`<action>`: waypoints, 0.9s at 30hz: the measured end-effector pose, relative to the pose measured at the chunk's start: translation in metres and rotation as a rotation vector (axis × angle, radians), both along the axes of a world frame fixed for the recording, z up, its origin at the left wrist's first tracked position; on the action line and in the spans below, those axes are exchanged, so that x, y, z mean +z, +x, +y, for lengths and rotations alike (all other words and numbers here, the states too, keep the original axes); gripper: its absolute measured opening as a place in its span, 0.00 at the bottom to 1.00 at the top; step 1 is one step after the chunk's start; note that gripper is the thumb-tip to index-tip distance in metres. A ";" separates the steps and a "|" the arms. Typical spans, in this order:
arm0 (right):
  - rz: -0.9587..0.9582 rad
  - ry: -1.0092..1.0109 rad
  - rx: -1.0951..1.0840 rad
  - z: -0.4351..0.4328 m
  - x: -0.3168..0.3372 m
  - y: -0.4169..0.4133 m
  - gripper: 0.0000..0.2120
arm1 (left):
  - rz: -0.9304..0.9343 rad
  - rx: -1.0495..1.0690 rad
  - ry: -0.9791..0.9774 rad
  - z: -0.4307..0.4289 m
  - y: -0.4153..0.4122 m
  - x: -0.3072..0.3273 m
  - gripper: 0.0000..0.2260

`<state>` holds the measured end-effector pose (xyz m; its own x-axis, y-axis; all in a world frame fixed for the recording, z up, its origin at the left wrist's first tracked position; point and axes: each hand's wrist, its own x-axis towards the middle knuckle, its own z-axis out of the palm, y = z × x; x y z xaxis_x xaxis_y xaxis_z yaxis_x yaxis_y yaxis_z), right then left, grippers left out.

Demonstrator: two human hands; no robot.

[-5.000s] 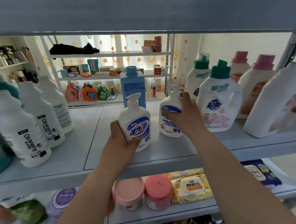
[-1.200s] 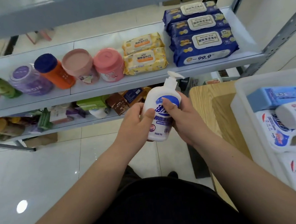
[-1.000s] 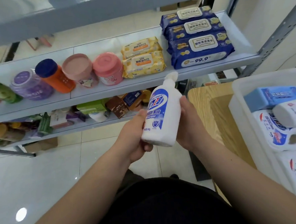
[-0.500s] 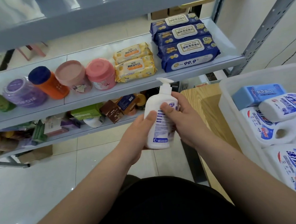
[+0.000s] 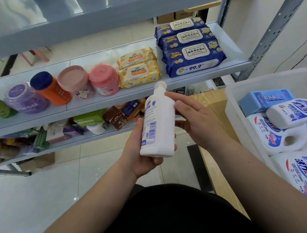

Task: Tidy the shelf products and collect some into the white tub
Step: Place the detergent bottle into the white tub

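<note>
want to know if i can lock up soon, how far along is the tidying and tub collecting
Done: the white tub already holds a blue box and several detergent bottles. In hand: the left hand grips a white pump bottle, the right hand touching its side, not yet in the tub. Left: putting it in; whether more from the shelf follows cannot be told.

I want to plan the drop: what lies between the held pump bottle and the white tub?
In the head view, only the right hand lies between the pump bottle and the white tub, fingers touching the bottle; the wooden table shows beneath.
</note>
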<state>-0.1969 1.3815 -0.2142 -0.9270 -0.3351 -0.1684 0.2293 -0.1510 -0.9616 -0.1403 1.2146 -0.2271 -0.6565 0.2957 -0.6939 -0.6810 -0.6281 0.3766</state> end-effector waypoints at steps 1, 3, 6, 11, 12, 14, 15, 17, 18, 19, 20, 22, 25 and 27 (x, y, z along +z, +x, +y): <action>0.004 0.018 0.017 0.000 -0.001 0.000 0.14 | 0.012 0.035 -0.079 0.002 -0.001 0.000 0.34; -0.004 0.063 0.048 -0.002 -0.005 0.000 0.16 | 0.077 0.093 -0.295 0.005 -0.004 0.000 0.29; -0.027 0.197 0.030 -0.010 -0.012 -0.001 0.21 | 0.239 0.088 -0.554 0.008 -0.005 0.006 0.20; -0.039 0.205 0.021 -0.022 -0.010 -0.004 0.39 | 0.547 -0.052 -0.883 0.010 0.000 0.011 0.17; -0.089 0.122 0.012 -0.022 -0.011 -0.006 0.40 | 0.617 -0.089 -0.987 0.009 0.000 0.010 0.19; -0.275 -0.139 -0.027 -0.019 -0.012 -0.008 0.33 | 0.700 -0.084 -1.090 0.003 -0.002 0.011 0.18; -0.354 -0.233 -0.062 -0.019 -0.011 -0.008 0.25 | 0.683 -0.056 -1.081 0.000 -0.005 0.012 0.14; -0.462 -0.337 -0.121 -0.019 -0.011 -0.008 0.16 | 0.579 -0.060 -1.062 -0.004 -0.011 0.017 0.12; -0.510 -0.354 -0.138 -0.021 -0.010 -0.009 0.18 | 0.515 -0.090 -1.030 -0.005 -0.014 0.019 0.13; -0.553 -0.370 -0.144 -0.022 -0.010 -0.010 0.19 | 0.447 -0.113 -0.960 -0.004 -0.016 0.022 0.15; -0.597 -0.385 -0.138 -0.024 -0.008 -0.010 0.21 | 0.383 -0.113 -0.866 -0.002 -0.017 0.025 0.16; -0.662 -0.397 -0.134 -0.027 -0.007 -0.012 0.23 | 0.290 -0.067 -0.726 -0.001 -0.019 0.027 0.14; -0.679 -0.402 -0.129 -0.027 -0.008 -0.011 0.23 | 0.200 0.025 -0.535 -0.001 -0.016 0.026 0.12; -0.635 -0.404 -0.110 -0.027 -0.006 -0.009 0.21 | 0.167 0.033 -0.356 0.001 -0.011 0.023 0.15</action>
<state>-0.2061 1.3550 -0.2201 -0.7242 -0.3954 -0.5649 0.6838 -0.5171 -0.5147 -0.1513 1.2152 -0.2045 -0.7740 0.0320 -0.6324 -0.5735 -0.4589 0.6786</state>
